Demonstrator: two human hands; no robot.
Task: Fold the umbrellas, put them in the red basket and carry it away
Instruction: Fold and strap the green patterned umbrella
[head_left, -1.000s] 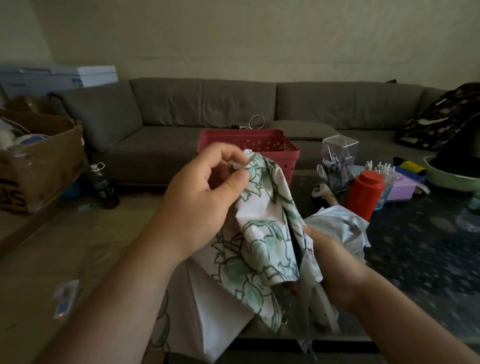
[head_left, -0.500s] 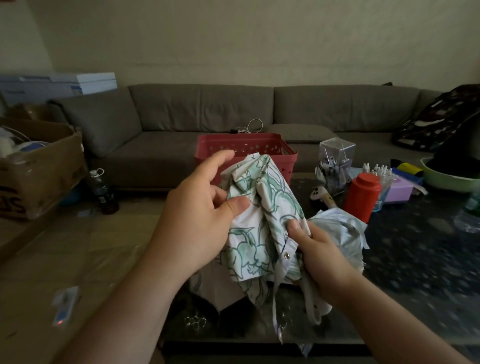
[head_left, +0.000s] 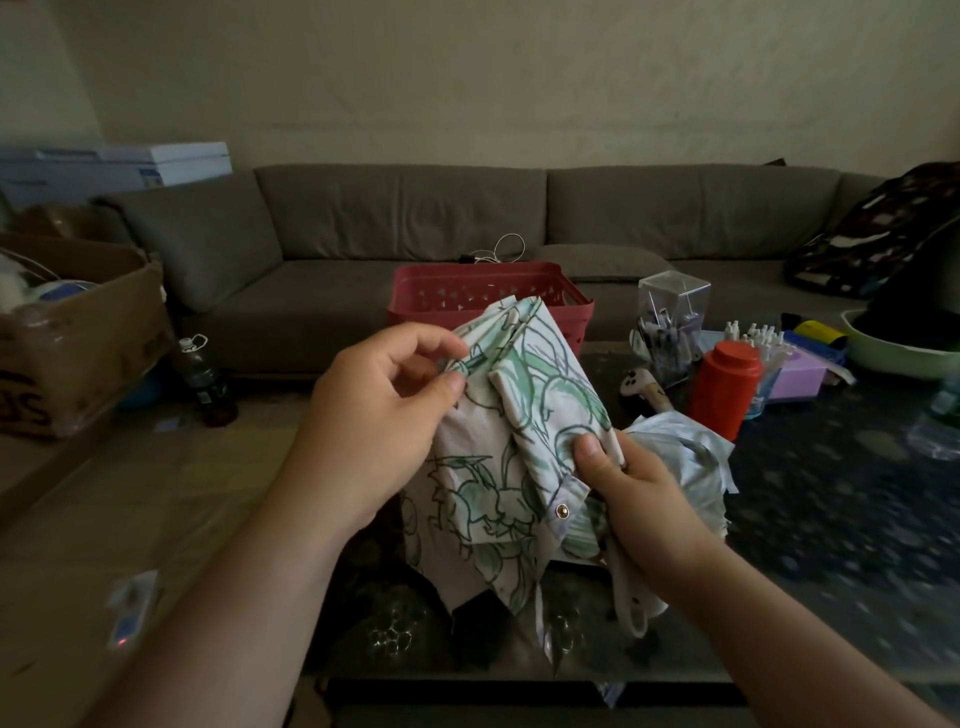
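1 head view, looks forward and down over table (head_left: 831, 519), close on hands, sofa (head_left: 405, 218) beyond.

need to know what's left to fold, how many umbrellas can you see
2. The floral umbrella is held in the left hand and right hand. A pale blue umbrella lies on the table behind the right hand. Others may be hidden.

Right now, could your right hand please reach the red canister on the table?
Probably not yet: the right hand grips the floral umbrella. Once freed, the red canister stands just beyond it, with only a pale bundle between.
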